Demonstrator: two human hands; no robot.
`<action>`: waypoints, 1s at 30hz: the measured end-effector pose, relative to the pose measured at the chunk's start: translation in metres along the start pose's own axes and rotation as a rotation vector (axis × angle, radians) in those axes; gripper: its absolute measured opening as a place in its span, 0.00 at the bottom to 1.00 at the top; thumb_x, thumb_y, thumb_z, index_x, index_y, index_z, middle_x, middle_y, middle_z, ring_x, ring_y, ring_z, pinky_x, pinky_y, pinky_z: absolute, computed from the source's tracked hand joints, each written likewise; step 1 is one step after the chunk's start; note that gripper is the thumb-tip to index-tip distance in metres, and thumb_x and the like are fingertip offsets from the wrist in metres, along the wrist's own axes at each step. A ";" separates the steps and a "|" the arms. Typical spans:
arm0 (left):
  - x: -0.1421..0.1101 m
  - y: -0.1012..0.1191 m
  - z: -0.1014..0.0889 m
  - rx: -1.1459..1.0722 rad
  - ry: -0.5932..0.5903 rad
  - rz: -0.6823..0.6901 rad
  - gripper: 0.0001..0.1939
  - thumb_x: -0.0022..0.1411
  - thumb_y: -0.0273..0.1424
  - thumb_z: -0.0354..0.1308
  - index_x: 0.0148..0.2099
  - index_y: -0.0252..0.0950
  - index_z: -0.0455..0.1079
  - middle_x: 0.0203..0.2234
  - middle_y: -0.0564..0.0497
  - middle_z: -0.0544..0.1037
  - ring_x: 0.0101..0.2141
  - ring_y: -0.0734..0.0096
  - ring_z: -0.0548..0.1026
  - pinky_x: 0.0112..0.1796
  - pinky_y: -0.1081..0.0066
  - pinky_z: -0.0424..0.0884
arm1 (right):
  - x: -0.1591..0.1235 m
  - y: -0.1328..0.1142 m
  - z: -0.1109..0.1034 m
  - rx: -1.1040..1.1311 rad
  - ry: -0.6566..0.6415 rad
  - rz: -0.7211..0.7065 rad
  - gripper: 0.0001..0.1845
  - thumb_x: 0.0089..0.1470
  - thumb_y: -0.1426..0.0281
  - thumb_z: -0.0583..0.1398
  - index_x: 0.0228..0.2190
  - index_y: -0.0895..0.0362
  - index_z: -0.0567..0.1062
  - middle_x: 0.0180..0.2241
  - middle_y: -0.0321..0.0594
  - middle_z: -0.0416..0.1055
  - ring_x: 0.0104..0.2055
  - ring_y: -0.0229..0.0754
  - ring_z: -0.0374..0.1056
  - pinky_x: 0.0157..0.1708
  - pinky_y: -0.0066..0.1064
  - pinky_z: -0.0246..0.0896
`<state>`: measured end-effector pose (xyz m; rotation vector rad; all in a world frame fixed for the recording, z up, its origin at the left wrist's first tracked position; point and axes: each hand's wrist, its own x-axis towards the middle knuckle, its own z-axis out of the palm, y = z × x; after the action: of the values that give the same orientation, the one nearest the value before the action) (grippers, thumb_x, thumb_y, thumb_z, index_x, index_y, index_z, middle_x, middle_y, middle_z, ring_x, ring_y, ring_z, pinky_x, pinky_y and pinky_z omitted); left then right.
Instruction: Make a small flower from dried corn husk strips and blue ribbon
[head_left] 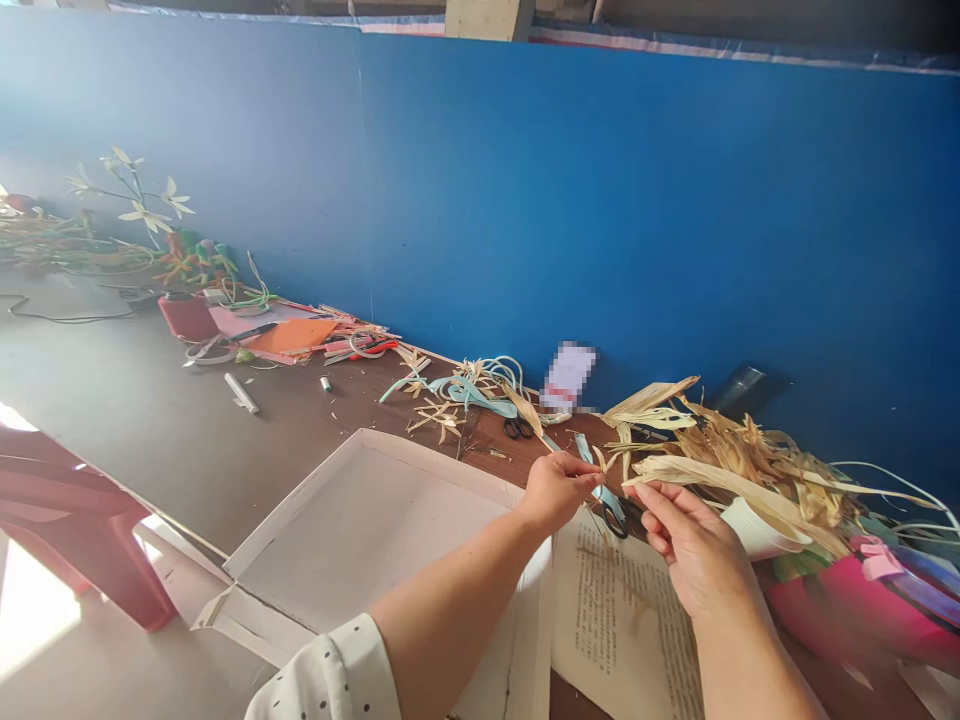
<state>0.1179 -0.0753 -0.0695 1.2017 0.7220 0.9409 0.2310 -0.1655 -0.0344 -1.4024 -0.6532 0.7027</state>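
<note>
My left hand (pixel 559 490) pinches a small husk flower (pixel 606 462) with narrow pale petals between thumb and fingertips. Close beside it, my right hand (pixel 694 545) is closed, thumb against forefinger, on the pale tip of a strip of dried corn husk. A long husk (pixel 720 476) stretches rightward just behind those fingers; whether it is the same piece I cannot tell. Black-handled scissors (pixel 615 518) lie below and between the hands, partly covered. Under my right hand is a printed page (pixel 611 620). My left forearm crosses a shallow white cardboard tray (pixel 300 520).
Dried husks (pixel 772 460) heap up at the right, near a white paper cup (pixel 761 530) and a pink bag (pixel 817 610). A blurred-out phone (pixel 568 378) leans on the blue partition (pixel 637 220). More scissors (pixel 517 428) lie behind. A pink stool (pixel 82 530) stands left.
</note>
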 end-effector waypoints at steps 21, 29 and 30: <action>0.000 -0.007 0.000 0.268 0.023 0.215 0.07 0.53 0.32 0.60 0.32 0.37 0.79 0.27 0.51 0.76 0.34 0.71 0.72 0.37 0.73 0.66 | -0.003 0.043 0.025 -0.074 0.225 -0.122 0.23 0.38 0.55 0.69 0.33 0.57 0.75 0.17 0.29 0.64 0.18 0.31 0.56 0.16 0.22 0.48; -0.005 -0.004 0.000 0.417 0.032 0.258 0.08 0.55 0.31 0.57 0.33 0.40 0.79 0.28 0.53 0.75 0.33 0.72 0.72 0.37 0.75 0.67 | -0.002 0.045 0.023 -0.103 0.243 -0.101 0.25 0.38 0.55 0.69 0.35 0.58 0.76 0.18 0.31 0.65 0.18 0.32 0.56 0.16 0.22 0.49; -0.006 -0.003 0.000 0.424 0.032 0.263 0.08 0.55 0.31 0.57 0.34 0.40 0.79 0.28 0.53 0.75 0.33 0.72 0.72 0.37 0.75 0.67 | -0.002 0.045 0.024 -0.105 0.241 -0.103 0.25 0.38 0.55 0.69 0.35 0.58 0.76 0.18 0.31 0.65 0.18 0.32 0.57 0.16 0.23 0.49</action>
<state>0.1160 -0.0805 -0.0727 1.6886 0.8283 1.0556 0.2092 -0.1504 -0.0773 -1.5107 -0.5734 0.4144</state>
